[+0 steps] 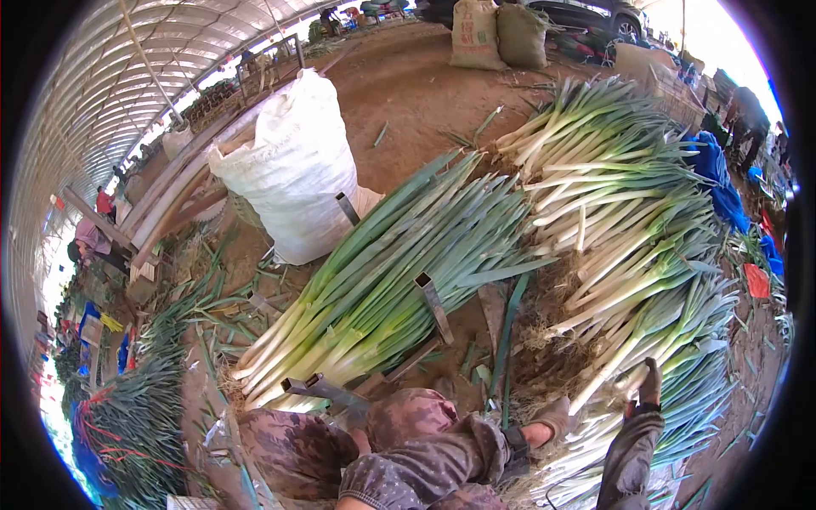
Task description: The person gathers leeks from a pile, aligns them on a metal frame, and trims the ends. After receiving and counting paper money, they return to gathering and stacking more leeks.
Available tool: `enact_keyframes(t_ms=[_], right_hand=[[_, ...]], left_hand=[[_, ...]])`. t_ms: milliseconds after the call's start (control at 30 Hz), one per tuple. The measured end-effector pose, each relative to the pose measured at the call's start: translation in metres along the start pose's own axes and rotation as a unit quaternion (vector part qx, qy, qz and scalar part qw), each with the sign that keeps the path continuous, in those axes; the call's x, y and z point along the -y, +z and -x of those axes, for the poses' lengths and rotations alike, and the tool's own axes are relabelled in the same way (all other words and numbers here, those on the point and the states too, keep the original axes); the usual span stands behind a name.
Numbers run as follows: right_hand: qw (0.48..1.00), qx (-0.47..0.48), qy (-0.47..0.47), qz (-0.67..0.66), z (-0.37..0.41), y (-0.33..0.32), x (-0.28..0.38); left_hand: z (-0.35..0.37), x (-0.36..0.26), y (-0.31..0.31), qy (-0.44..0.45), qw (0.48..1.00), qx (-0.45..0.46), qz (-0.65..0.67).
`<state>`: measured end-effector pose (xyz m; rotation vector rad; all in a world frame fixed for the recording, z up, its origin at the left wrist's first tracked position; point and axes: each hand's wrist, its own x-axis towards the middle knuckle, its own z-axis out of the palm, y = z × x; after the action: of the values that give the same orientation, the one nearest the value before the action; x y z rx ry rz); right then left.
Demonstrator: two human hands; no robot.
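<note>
My left hand (552,421), gloved, is closed at the root end of a pale leek (605,374) on the right-hand pile. Farther right, my gloved right hand (649,384) is among the stalks of the same pile, with its fingers and thumb apart. The large pile of leeks (629,212) runs up the right side, white ends to the left and green leaves to the right. A separate bundle of leeks (382,280) lies slanting across a metal rack (434,308) in front of my knees, roots at the lower left.
A full white sack (297,166) stands behind the bundle. Upright metal posts stick up around the rack. Tied leeks (136,416) lie at the lower left. Two sacks (474,36) and a car are at the back. A bent-over person (92,238) is at far left, another person at far right.
</note>
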<state>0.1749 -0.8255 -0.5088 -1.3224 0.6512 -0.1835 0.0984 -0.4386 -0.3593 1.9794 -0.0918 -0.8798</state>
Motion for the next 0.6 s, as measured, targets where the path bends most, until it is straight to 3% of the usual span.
enact_keyframes(t_ms=[33,67,167,233,333,400,433,500,533,600], right_hand=[[0.988,0.046,-0.021,-0.148,0.012,0.002,0.002],[0.963,0.191,0.034,-0.188,0.061,0.023,0.041],[0.993,0.006,-0.107,-0.046,0.109,0.015,0.010],[0.997,0.070,0.004,-0.019,0.152,0.027,-0.005],[0.994,0.051,-0.015,-0.095,0.243,0.101,0.014],[0.991,0.052,0.010,-0.121,0.260,0.113,0.015],[0.989,0.102,0.019,-0.102,0.255,0.101,0.007],[0.989,0.106,0.010,-0.102,0.256,0.101,0.013],[0.987,0.135,0.035,-0.082,0.258,0.096,0.021],[0.982,0.116,0.080,-0.122,0.260,0.091,0.019]], left_hand=[[-0.005,0.002,0.001,0.001,1.000,-0.018,-0.017],[-0.007,0.002,-0.001,0.000,0.999,-0.035,-0.034],[-0.004,-0.001,-0.003,0.021,0.998,-0.046,-0.028],[-0.003,0.008,0.004,0.040,0.999,-0.009,0.008],[-0.006,0.048,0.042,0.036,0.996,0.038,0.078],[0.005,0.054,0.037,0.012,0.984,0.080,0.157],[0.017,0.045,0.023,0.023,0.978,0.099,0.182],[0.013,0.051,0.020,0.011,0.994,0.044,0.102],[0.007,0.052,0.015,0.013,0.995,0.064,0.079],[-0.012,0.076,0.024,0.061,0.991,0.008,0.119]])
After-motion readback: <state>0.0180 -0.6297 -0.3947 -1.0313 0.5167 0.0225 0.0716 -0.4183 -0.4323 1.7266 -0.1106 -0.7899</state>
